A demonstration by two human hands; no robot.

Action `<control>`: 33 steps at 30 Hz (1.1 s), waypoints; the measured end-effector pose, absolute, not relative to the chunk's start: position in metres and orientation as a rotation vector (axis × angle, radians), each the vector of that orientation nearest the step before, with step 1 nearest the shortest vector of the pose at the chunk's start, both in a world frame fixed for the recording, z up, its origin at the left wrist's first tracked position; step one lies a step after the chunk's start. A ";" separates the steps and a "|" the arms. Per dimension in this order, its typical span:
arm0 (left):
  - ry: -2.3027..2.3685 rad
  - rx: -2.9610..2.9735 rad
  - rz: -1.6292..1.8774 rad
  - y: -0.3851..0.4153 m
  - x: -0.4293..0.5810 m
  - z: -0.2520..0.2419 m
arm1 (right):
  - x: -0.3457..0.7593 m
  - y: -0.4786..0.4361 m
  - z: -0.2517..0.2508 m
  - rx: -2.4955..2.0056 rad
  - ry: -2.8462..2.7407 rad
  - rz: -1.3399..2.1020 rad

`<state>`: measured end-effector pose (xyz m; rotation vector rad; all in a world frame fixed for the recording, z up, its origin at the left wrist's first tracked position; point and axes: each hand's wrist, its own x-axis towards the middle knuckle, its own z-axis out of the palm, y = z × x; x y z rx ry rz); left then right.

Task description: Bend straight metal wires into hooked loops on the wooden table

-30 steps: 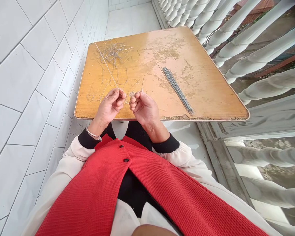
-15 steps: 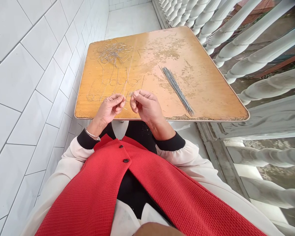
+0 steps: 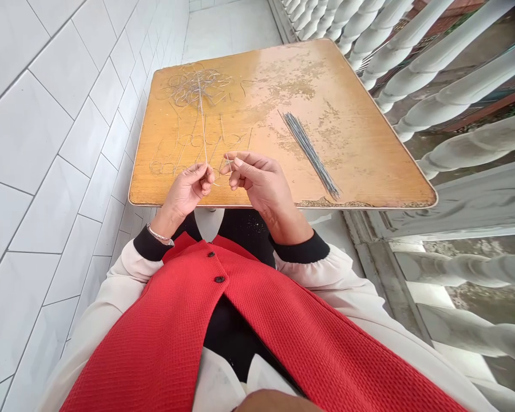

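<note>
My left hand is closed in a pinch on a thin, pale wire, which rises from its fingertips over the table. Just to the right, my right hand has thumb and index finger together, with a short thin piece of wire showing at the tips. Whether both pieces are one wire cannot be made out. Beyond the hands lie several bent wires with looped ends. A tangled heap of curled wire rests at the far left. On the right lies a bundle of straight grey wires.
The worn wooden table has a chipped front edge close to my body. A white tiled wall runs along the left. White balusters stand along the right side.
The wire in my left hand has swung from a rightward slant to nearly upright, leaning left. My hands have drawn slightly apart, and the right fingers have stretched a little.
</note>
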<state>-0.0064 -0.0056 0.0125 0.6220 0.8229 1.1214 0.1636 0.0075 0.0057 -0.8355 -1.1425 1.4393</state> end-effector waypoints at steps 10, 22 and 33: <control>0.846 0.604 1.091 -0.006 -0.005 0.008 | 0.157 0.005 -0.012 -0.963 -1.450 0.795; 0.867 0.557 1.116 -0.007 -0.001 0.012 | 0.160 0.009 -0.015 -1.005 -1.852 0.340; 0.870 0.553 1.131 -0.007 0.001 0.008 | 0.152 0.017 -0.018 -0.981 -1.829 0.372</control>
